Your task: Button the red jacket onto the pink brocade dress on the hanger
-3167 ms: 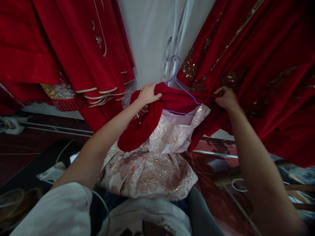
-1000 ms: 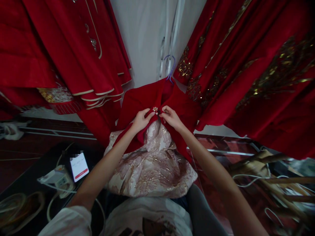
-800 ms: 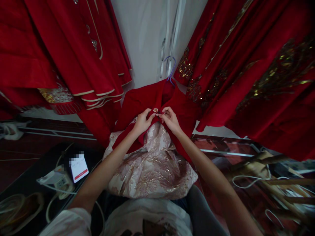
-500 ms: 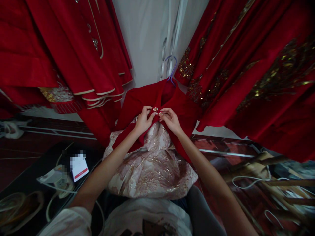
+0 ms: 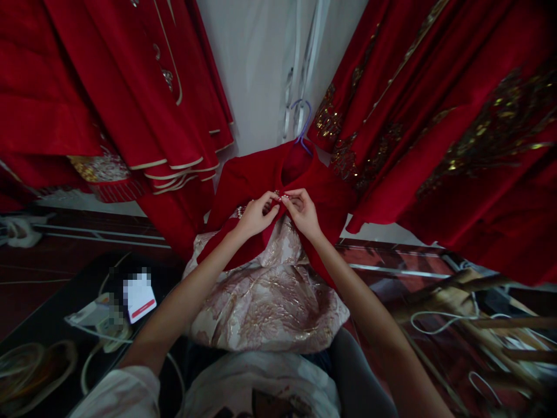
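Observation:
A small red velvet jacket [image 5: 248, 180] hangs on a purple hanger [image 5: 302, 125] over a pink and gold brocade dress [image 5: 265, 296]. My left hand [image 5: 256, 213] pinches the jacket's left front edge by a small pearl clasp [image 5: 278, 196]. My right hand [image 5: 302, 212] pinches the right front edge, its fingertips meeting the left hand's at the clasp. Both hands are closed on the cloth at the jacket's chest.
Long red garments with gold trim hang at left [image 5: 108, 87] and right [image 5: 435, 128], with a white wall [image 5: 256, 69] between. A phone [image 5: 138, 295], a power strip and cables [image 5: 93, 325] lie at lower left. Wire hangers [image 5: 470, 325] lie on the floor at right.
My hands came in from the jacket's shoulders to its front and drew the two edges together. In the last second the fingers shifted slightly over the clasp, now partly covering it.

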`<move>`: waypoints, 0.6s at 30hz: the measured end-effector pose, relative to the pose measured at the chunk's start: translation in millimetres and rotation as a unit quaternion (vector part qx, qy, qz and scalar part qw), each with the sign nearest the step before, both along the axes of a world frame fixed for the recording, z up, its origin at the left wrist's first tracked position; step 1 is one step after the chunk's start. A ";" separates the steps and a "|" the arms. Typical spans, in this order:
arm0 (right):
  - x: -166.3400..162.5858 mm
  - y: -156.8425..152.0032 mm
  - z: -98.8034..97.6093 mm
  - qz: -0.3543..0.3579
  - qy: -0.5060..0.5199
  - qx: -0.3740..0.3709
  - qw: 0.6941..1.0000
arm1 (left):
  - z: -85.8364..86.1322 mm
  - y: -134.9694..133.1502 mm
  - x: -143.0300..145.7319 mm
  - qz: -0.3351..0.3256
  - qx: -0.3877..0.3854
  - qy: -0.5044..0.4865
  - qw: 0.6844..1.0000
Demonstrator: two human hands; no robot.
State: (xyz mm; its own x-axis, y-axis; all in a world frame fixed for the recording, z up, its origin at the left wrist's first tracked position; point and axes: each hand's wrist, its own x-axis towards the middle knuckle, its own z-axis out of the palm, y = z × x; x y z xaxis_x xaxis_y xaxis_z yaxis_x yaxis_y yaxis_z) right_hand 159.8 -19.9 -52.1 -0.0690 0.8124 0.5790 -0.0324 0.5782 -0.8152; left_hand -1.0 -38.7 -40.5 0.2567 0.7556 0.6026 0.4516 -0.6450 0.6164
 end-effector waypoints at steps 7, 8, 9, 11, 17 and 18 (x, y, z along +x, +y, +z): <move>2.4 -2.4 6.8 -0.026 -0.006 0.004 1.000 | 12.5 4.0 1.8 -0.021 0.009 0.032 0.999; 3.7 -2.9 8.3 -0.025 -0.010 0.000 1.000 | 12.7 5.0 2.1 -0.021 0.012 0.037 0.999; 5.1 -3.4 9.8 -0.019 -0.014 -0.006 1.000 | 12.6 5.8 2.4 -0.020 0.013 0.040 0.999; 8.0 -4.3 12.5 0.000 -0.024 -0.024 0.999 | 12.0 7.0 2.6 -0.022 0.013 0.041 0.999; 12.9 -5.3 19.6 0.027 -0.039 -0.052 0.998 | 15.3 8.8 1.3 -0.013 0.036 0.077 0.996; 12.8 -5.0 20.0 0.031 -0.040 -0.051 0.997 | 16.3 8.9 1.6 -0.013 0.043 0.090 0.995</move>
State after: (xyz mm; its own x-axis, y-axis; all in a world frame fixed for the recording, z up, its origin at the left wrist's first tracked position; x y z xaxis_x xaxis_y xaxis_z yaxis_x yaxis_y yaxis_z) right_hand 172.6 -25.0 -32.0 -0.1643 0.8594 0.4841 0.0024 0.4911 -0.8711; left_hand 0.7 -29.8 -24.3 0.3855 0.6945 0.6075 0.5317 -0.7053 0.4689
